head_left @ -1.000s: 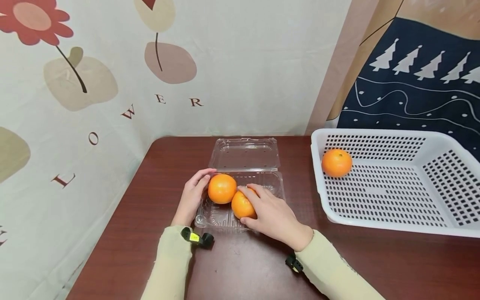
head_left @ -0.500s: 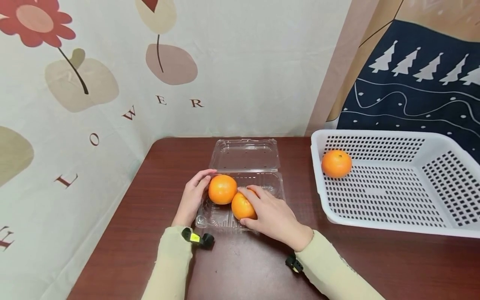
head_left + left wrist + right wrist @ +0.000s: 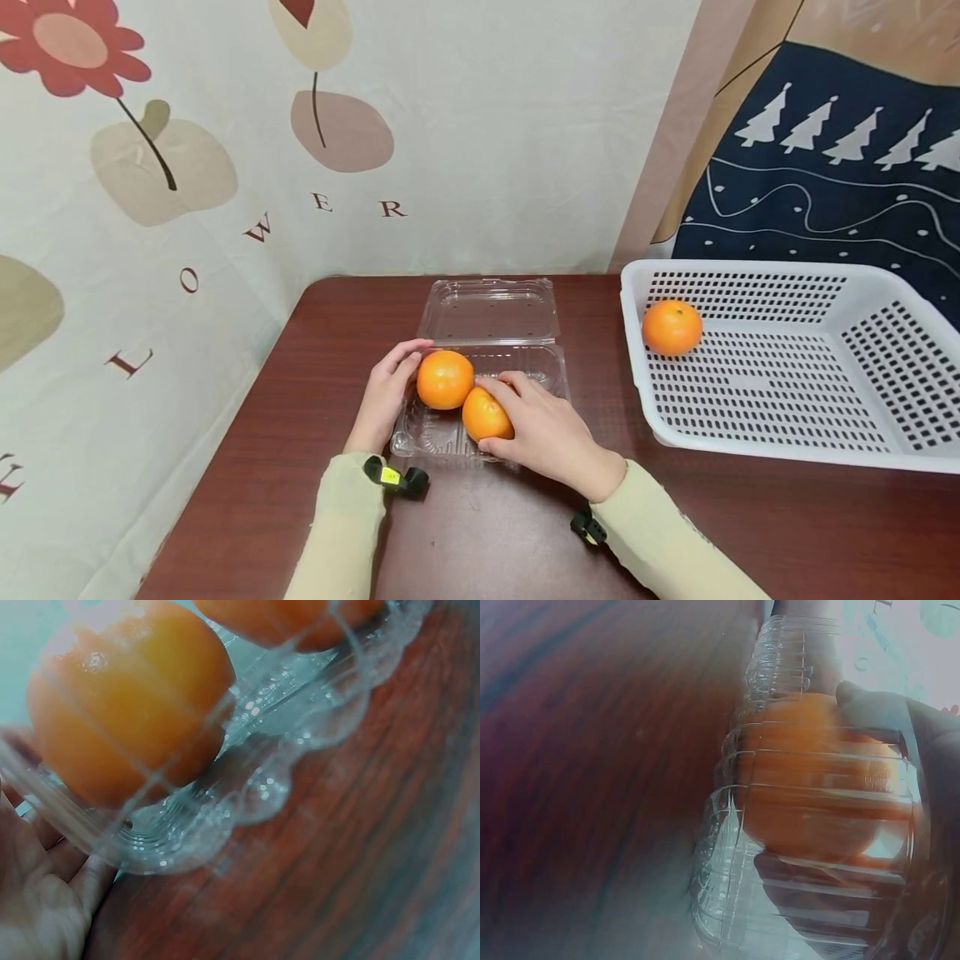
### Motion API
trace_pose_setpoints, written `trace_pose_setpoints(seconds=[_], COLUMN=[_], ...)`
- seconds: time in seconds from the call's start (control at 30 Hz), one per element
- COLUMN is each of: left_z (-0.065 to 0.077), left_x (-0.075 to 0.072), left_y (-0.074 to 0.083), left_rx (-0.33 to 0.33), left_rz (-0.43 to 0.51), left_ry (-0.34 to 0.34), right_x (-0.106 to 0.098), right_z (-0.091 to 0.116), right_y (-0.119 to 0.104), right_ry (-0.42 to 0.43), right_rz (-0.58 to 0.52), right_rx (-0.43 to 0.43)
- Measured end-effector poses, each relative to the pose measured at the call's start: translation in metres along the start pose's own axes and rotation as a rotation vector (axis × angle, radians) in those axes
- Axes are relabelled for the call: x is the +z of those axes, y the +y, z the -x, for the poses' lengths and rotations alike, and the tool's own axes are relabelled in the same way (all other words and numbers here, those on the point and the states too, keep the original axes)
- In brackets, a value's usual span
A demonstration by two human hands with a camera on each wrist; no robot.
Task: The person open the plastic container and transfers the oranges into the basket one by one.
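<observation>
A clear plastic clamshell box (image 3: 431, 433) lies with its lid (image 3: 491, 310) folded back on the table. Inside its left half sits one orange (image 3: 446, 379). My right hand (image 3: 546, 429) reaches over the near rim and grips a second orange (image 3: 483, 412), thumb in front and fingers across the far side; the two fruits are side by side. In the right wrist view this orange (image 3: 810, 802) shows through the box's ribbed wall. My left hand (image 3: 386, 392) rests along the outside of the box's left wall, its fingers extended, as the left wrist view also shows.
To the right stands a white perforated basket (image 3: 795, 454) with another orange (image 3: 672, 327) at its left end. The dark reddish-brown table (image 3: 480, 533) ends at a printed cloth wall (image 3: 510, 167) behind and to the left.
Hands, box and oranges stay nearly in the same place. The whole head view shifts very slightly.
</observation>
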State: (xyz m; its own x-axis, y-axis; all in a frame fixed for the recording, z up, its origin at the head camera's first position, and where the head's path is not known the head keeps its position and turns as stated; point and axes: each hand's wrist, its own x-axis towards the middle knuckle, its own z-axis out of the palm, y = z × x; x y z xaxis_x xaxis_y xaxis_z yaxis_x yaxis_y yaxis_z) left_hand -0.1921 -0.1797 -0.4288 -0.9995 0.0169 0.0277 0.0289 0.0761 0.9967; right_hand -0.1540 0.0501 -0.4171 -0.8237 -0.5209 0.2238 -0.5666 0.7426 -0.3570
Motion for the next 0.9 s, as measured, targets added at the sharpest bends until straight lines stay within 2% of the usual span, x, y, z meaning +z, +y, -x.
trace_pose_setpoints(seconds=[0.23, 0.43, 0.9], left_z=[-0.0005, -0.0009, -0.0009], left_x=[-0.0001, 0.0004, -0.0001], left_y=[-0.0003, 0.0001, 0.0006], left_rx=[0.009, 0.002, -0.008], left_rz=[-0.017, -0.016, 0.006], left_ry=[0.0, -0.001, -0.003], right_x=[0.0013, 0.0032, 0.003], right_z=[-0.001, 0.0002, 0.0008], right_y=[0.0002, 0.0019, 0.0009], right_ry=[0.036, 0.07, 0.063], right_rz=[-0.04, -0.042, -0.065], right_rx=[0.026, 0.005, 0.024])
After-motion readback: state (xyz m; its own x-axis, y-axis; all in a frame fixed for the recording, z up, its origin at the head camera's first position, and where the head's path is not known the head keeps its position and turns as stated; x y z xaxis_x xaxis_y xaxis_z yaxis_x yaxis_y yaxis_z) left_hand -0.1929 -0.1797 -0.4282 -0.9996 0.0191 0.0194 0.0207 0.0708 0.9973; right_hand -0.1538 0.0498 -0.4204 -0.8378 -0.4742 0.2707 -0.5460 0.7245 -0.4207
